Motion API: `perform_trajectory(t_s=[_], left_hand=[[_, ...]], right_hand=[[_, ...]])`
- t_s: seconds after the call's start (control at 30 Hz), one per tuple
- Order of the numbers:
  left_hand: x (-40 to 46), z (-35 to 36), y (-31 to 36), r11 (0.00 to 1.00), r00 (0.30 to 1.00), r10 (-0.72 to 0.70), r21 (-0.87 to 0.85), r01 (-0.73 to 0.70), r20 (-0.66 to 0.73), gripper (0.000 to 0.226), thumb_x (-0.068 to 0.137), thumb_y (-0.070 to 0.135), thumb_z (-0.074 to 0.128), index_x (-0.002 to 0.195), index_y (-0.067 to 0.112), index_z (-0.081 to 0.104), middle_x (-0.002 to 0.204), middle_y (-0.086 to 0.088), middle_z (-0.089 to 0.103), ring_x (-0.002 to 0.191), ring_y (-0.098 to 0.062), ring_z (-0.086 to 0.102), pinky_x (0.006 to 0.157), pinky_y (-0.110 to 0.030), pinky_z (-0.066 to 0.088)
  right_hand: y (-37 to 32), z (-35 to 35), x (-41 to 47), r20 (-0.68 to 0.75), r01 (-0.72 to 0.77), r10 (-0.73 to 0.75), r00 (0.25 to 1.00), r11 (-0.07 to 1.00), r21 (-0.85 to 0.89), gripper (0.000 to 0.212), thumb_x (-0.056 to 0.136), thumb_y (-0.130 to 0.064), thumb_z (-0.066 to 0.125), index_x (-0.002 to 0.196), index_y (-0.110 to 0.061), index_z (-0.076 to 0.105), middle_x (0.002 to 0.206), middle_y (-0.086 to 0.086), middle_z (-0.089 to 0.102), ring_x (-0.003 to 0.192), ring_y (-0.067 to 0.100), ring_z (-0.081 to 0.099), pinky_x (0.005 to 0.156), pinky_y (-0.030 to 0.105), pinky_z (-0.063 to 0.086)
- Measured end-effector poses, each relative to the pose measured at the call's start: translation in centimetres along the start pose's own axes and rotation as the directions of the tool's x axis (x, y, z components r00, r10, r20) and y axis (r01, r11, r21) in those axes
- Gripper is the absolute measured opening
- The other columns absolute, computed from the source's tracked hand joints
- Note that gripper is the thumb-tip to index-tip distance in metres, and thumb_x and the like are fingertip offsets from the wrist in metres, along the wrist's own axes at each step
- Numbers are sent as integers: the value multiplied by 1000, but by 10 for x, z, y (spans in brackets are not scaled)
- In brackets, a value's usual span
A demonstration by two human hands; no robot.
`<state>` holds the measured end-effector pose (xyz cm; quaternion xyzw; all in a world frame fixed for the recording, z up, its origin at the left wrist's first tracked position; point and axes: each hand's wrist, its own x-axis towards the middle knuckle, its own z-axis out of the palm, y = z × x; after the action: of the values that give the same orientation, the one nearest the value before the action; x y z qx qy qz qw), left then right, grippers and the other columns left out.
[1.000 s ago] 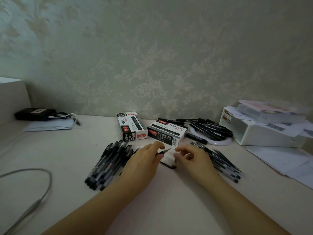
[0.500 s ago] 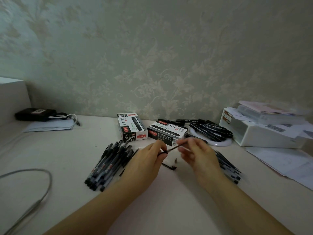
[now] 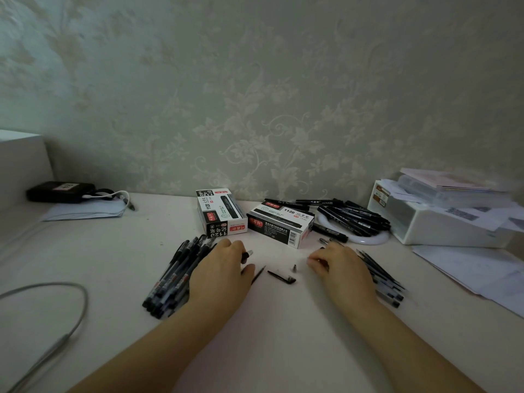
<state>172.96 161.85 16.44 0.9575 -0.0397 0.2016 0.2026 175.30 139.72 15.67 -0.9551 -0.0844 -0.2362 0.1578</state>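
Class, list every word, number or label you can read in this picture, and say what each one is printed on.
"1120": top of the left box, running sideways.
"1120": front of the same box, upside down.
"1120": top of the right box.
Other print on both boxes: too blurred to read.
Label on the black pouch: blurred, unreadable.
Print on the markers: too small.
Labels on the white bin: too blurred.

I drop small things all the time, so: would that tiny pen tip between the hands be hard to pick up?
Probably fiddly: the pen tip looks smaller than a fingertip of the right hand, so it likely needs a careful pinch. Being cone-shaped, it may roll in a curve if nudged on the smooth table.
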Motion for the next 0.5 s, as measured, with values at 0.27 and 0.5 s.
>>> perform_trajectory(t_s=[0.27,0.5], left_hand=[[-3,-1,9,996,996,42,72,-48,78,34,88,57,50,96,24,57,95,8,45,77,-9,53,64,-24,49],[-3,0,12,986,987,77,139,-97,141,19,93,35,46,95,19,56,97,4,50,83,-15,56,74,-32,54]], right_hand=[[1,-1,0,8,-23,23,1000,1000,19,20,95,-29,62,111,-23,72,105,-3,64,96,14,58,83,30,49],[-10,-4,-2,-171,68,-46,984,990,125,15,94,-26,63,104,-21,73,93,-10,58,83,10,54,69,18,42]])
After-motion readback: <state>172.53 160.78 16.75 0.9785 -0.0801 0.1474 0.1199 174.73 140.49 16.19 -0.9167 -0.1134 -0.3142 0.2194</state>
